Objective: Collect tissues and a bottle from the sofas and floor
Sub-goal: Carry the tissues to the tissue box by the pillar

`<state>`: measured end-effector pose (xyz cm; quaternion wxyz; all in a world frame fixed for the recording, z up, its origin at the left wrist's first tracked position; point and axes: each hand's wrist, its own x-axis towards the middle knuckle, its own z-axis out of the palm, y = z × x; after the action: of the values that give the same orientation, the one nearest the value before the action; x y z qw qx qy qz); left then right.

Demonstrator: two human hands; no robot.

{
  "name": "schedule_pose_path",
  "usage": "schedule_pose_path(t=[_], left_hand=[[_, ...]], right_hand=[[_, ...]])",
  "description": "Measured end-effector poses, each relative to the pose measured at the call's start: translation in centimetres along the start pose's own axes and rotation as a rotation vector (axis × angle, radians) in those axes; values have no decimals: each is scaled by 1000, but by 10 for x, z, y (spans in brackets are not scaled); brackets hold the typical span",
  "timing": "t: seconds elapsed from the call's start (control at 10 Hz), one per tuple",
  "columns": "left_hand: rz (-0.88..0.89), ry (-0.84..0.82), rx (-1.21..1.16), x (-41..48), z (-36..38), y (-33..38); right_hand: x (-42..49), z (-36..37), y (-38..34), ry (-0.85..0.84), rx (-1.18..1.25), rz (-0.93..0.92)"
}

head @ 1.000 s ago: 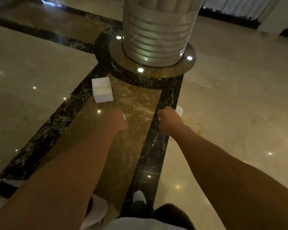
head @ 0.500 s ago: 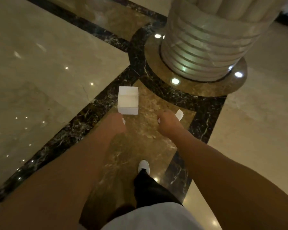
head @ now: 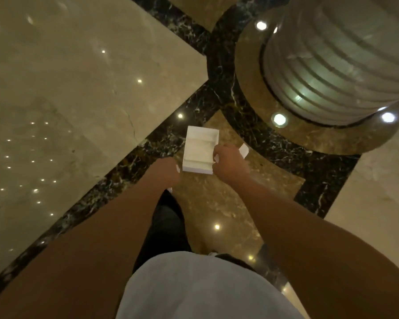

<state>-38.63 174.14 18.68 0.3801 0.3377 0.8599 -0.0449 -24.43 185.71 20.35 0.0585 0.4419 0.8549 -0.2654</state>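
A white open-topped box (head: 199, 146) stands on the brown marble floor, straight ahead of me. My left hand (head: 165, 172) is closed just left of the box's near corner, and a small white tissue (head: 177, 168) sticks out of the fist. My right hand (head: 230, 165) hovers at the box's right edge, closed on another white tissue (head: 243, 150) that pokes out past the knuckles. No bottle is in view.
A wide ribbed column (head: 332, 56) rises at the upper right on a round base ring with floor lights (head: 279, 119). Black marble bands (head: 161, 139) cross the glossy beige floor. My dark trouser leg (head: 168, 222) and shoe are below the hands.
I have walked closer and the view has tilted down. The box now lies between my hands, and my right hand has reached its right edge.
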Motion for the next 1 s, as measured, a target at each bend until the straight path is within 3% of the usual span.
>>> schedule_pose_path(t=[0.2, 0.3, 0.4, 0.5, 0.6, 0.7, 0.8, 1.0], left_hand=[[130, -117, -86, 162, -19, 22], [58, -147, -219, 228, -14, 33], [-89, -278, -452, 297, 23, 40], [-106, -173, -574, 384, 79, 50], [-68, -28, -562, 471, 144, 57], [-86, 5, -551, 537, 208, 61], [-143, -6, -521, 572, 251, 63], [-248, -73, -411, 545, 234, 79]], right_hand=[[140, 34, -5, -103, 77, 131], [206, 52, 7, -137, 129, 186], [275, 94, 37, -145, 132, 218], [347, 159, 77, -130, 92, 130], [409, 239, 117, -194, 115, -9], [451, 307, 170, -295, 104, -96], [467, 331, 221, -364, 97, -98], [460, 260, 275, -468, 74, -21]])
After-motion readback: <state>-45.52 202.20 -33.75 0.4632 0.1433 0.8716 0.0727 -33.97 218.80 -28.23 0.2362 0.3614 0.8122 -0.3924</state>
